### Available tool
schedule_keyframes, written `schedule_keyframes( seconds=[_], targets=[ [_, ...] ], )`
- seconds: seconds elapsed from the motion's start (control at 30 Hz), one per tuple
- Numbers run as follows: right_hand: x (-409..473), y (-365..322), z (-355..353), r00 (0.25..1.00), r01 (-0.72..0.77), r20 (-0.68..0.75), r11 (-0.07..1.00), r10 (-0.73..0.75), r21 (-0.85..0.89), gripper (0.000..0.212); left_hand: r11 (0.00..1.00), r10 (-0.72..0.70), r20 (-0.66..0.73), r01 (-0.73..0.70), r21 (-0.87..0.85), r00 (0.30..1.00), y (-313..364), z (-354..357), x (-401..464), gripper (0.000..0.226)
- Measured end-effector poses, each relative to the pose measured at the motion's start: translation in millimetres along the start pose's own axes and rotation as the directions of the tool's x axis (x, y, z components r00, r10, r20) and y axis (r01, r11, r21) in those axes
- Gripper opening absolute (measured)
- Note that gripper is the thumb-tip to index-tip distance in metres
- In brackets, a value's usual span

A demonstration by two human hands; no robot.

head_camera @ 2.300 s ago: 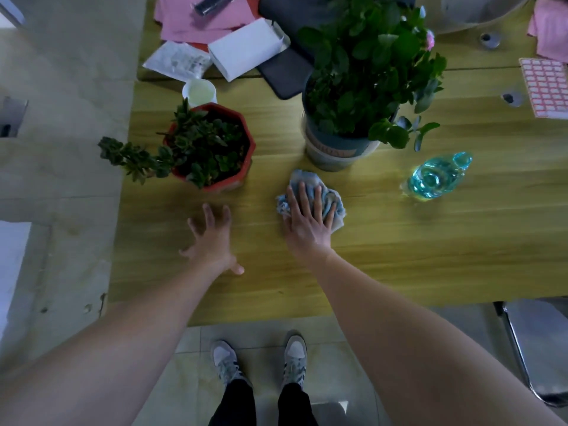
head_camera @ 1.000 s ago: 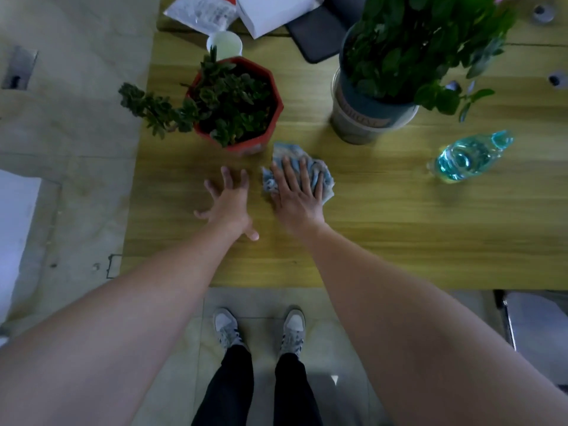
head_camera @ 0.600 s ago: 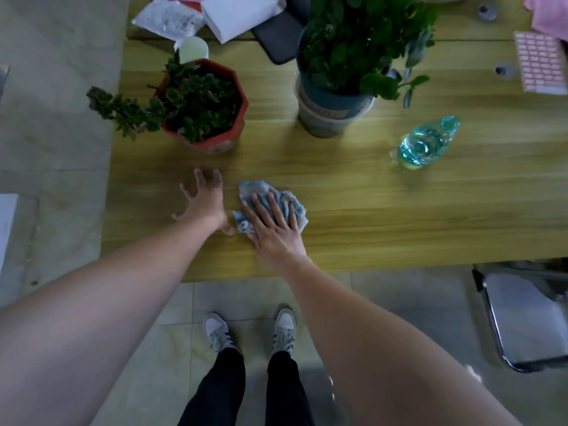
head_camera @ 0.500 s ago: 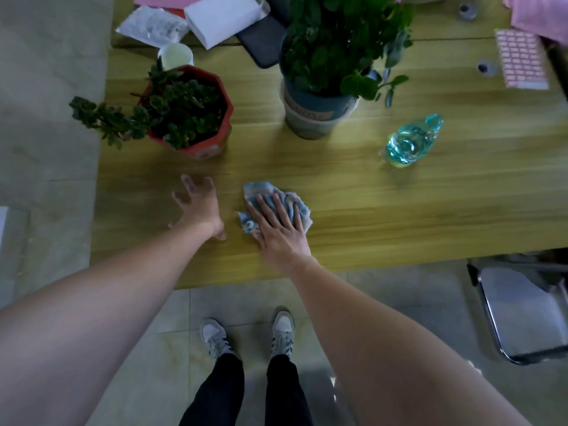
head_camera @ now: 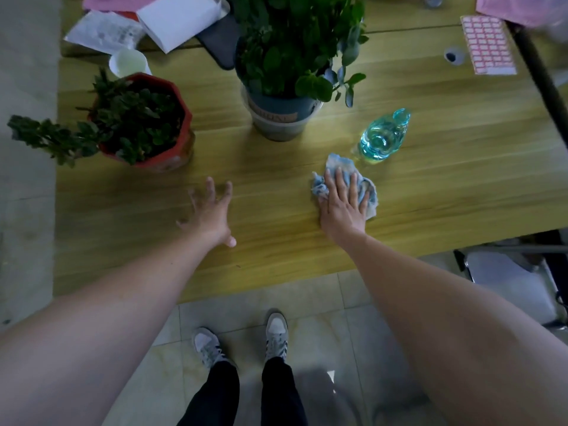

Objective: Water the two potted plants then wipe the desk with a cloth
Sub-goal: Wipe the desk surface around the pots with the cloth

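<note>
Two potted plants [head_camera: 135, 118], one cloth [head_camera: 344, 167], one bottle [head_camera: 381, 136], one cup [head_camera: 127, 61].

a: the desk [head_camera: 430, 186] looks like wood, straight grain, smooth with a soft sheen.
b: and the cloth [head_camera: 370, 192]?
a: crumpled soft fabric, matt. the bottle [head_camera: 382, 138] is clear glossy plastic.
b: the pots?
a: the red pot [head_camera: 172, 152] looks smooth and slightly shiny, the grey pot [head_camera: 276, 118] matt. the floor [head_camera: 307, 299] is polished tile.
</note>
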State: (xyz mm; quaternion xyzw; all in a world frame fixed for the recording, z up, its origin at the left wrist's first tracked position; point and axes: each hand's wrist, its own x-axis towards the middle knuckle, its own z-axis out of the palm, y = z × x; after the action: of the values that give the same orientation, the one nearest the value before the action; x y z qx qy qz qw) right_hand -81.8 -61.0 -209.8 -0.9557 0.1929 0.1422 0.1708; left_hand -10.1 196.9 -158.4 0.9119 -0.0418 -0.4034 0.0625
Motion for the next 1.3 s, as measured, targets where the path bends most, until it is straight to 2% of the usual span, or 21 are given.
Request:
schedule_keyframes(
  seconds=[0.17,0.43,0.73,0.87,1.0,1.3],
  targets=[
    [5.2,-0.4,5.3,0.997,-0.039,-0.06,0.999,0.039,0.002,0.06,1.0,-0.008,-0.014,0.008,-0.006,1.0,3.2,-0.4,2.5,0.131],
    [4.9,-25.0,8.1,0.991,-0.121,-0.062,0.993,0.121,0.005,0.061,0.999,-0.024,-0.065,0.023,-0.024,0.998,1.2,3.5,0.1,0.129],
    [-18.5,-109.5,45.6,0.998,0.049,-0.043,0.999,-0.049,-0.016,0.064,0.995,0.048,-0.193,-0.063,-0.073,0.98,-41.0,25.4,-15.0,0.114],
    [-33.2,-151.2,62.7,0.992,0.125,-0.034,0.992,-0.125,0.017,0.064,0.996,-0.072,-0.206,0.061,-0.061,0.976,-73.6,21.3,-22.9,0.124],
    [-45.6,-188.7,78.7,0.981,0.192,-0.011,0.981,-0.192,0.025,0.064,0.983,-0.168,-0.156,0.153,-0.104,0.973,-117.0,8.5,-33.7,0.13],
    [-67.1,-272.7,106.5,0.946,0.316,0.075,0.949,-0.315,-0.011,0.063,0.937,-0.306,-0.116,0.277,-0.215,0.945,-193.1,-0.2,-49.4,0.142]
  ],
)
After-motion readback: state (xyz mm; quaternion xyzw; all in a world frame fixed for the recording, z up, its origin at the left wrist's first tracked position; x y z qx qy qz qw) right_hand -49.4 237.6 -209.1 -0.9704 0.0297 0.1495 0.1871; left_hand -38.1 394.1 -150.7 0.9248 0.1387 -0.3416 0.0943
